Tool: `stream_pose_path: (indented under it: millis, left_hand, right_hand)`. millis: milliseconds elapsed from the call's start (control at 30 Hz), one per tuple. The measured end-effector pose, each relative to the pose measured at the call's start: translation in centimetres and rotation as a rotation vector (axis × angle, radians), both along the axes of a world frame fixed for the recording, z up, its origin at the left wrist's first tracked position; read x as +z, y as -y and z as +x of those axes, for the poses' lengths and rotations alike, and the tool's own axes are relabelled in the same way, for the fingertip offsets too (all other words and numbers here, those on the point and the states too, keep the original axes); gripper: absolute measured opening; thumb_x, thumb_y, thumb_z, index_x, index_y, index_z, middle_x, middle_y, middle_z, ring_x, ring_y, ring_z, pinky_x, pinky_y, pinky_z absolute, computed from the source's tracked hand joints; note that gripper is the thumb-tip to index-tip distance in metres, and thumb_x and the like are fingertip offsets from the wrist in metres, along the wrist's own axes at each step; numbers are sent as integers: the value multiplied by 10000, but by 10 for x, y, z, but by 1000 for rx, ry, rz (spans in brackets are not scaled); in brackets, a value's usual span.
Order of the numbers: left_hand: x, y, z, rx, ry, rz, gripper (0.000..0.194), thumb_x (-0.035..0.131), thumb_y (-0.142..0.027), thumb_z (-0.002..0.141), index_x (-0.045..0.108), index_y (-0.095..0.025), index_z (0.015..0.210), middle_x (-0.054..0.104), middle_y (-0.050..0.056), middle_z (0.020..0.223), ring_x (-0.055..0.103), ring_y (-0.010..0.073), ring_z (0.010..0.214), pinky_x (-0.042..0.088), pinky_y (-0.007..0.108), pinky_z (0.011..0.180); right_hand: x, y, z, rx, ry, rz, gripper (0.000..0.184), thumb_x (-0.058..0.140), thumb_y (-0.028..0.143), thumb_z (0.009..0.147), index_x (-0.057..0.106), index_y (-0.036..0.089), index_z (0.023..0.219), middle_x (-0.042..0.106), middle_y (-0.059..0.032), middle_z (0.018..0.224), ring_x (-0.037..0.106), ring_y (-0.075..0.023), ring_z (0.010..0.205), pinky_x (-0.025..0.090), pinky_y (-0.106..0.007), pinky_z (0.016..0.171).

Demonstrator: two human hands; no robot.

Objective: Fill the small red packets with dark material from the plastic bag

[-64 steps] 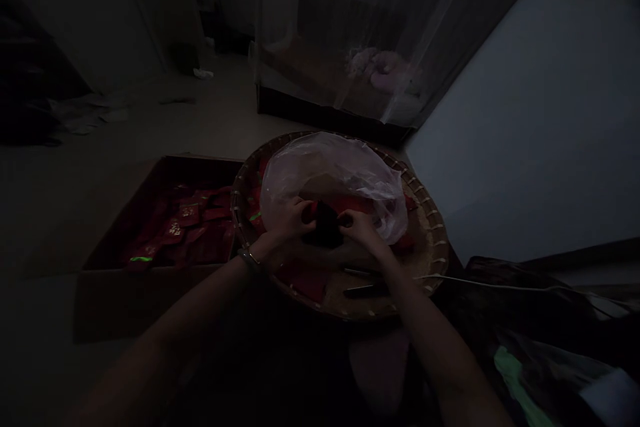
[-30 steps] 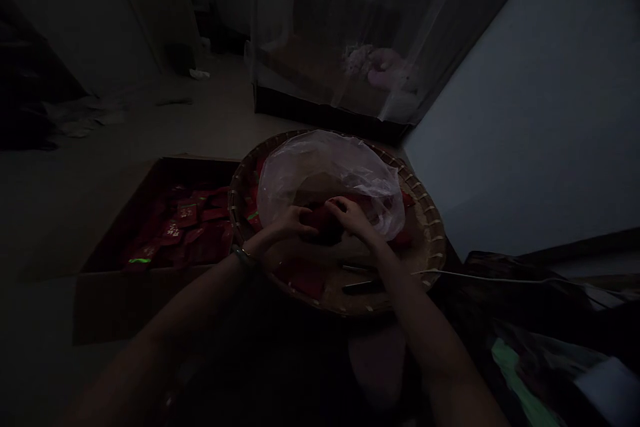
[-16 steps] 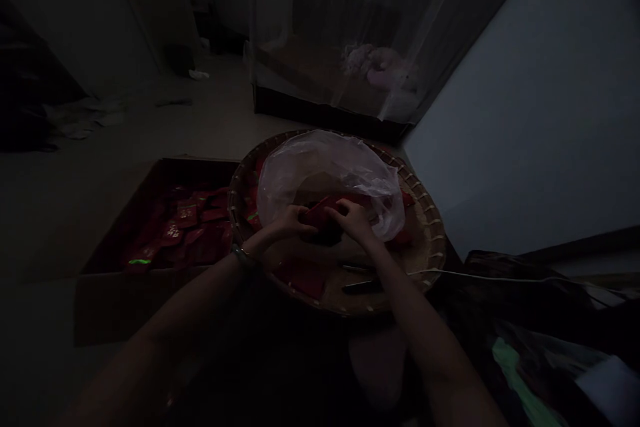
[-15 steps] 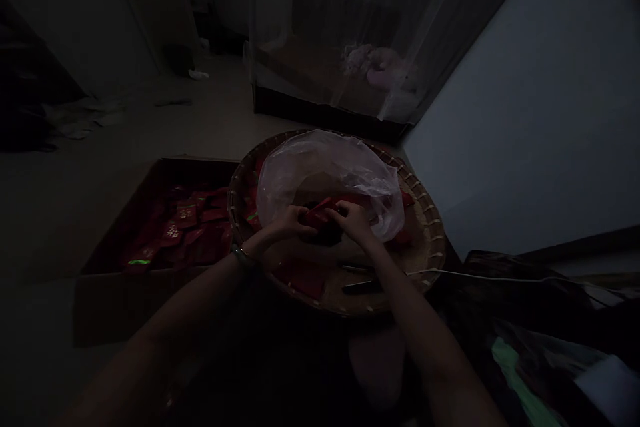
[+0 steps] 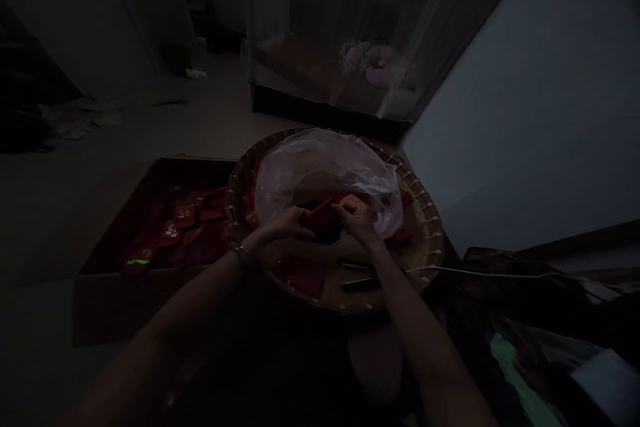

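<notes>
In the dim head view, my left hand (image 5: 291,223) grips the left side of a small red packet (image 5: 321,215). At the packet's upper right, the fingers of my right hand (image 5: 357,217) are pinched together on its edge. Both hands are over a round woven basket tray (image 5: 434,227), in front of a clear plastic bag (image 5: 325,147) that stands open. Dark contents inside the bag are too dim to name. Another red packet (image 5: 303,275) lies flat at the tray's near side, beside a dark, slim device (image 5: 359,284).
Left of the tray stands a cardboard box (image 5: 150,300) holding many red packets (image 5: 184,213). A white cable (image 5: 480,273) runs right from the tray. Cloth items (image 5: 525,380) lie at lower right, near a pale wall (image 5: 530,120). Behind is a netted bed (image 5: 325,67).
My right hand has turned slightly and drawn its fingers closer together at the packet's edge. The packet is tilted a bit more; my left hand has hardly moved.
</notes>
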State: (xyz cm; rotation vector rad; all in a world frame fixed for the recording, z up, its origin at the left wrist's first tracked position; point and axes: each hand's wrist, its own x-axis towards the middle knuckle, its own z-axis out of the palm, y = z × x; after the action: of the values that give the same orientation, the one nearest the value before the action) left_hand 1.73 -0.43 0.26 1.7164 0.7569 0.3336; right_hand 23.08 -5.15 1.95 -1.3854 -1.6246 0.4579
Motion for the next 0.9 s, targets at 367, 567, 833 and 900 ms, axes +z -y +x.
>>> stream_pose_path:
  millis: [367,567,833,900]
  left_hand:
    - [10,8,6,-16,143,-252,458,727,-434,698,701,-97,1007,692,62,764,627,147,654,470,241,621]
    - [6,6,4,108,196,-385,500,779,-430,643,689,-94,1003,701,65,776,651,156,659,504,261,638]
    - [9,11,5,122,182,-432,513,764,-443,675,641,-117,1053,711,87,810,677,182,665,523,259,570]
    - [15,14,3,90,180,-436,527,766,-422,680,626,-116,1086,713,91,826,683,190,695,529,262,589]
  right_hand:
    - [14,9,-7,65,-6,-241,351,657,517,698,672,166,715,652,-29,689,582,-169,650,440,-261,574]
    - [24,25,15,69,-29,-368,419,543,556,782,653,152,780,627,-16,646,535,-132,544,409,-240,498]
    - [29,57,36,195,274,-472,229,576,353,813,692,160,856,712,-57,871,630,-182,799,450,-277,715]
    - [28,61,41,218,313,-488,203,580,319,806,688,160,873,708,-62,888,630,-189,815,459,-283,727]
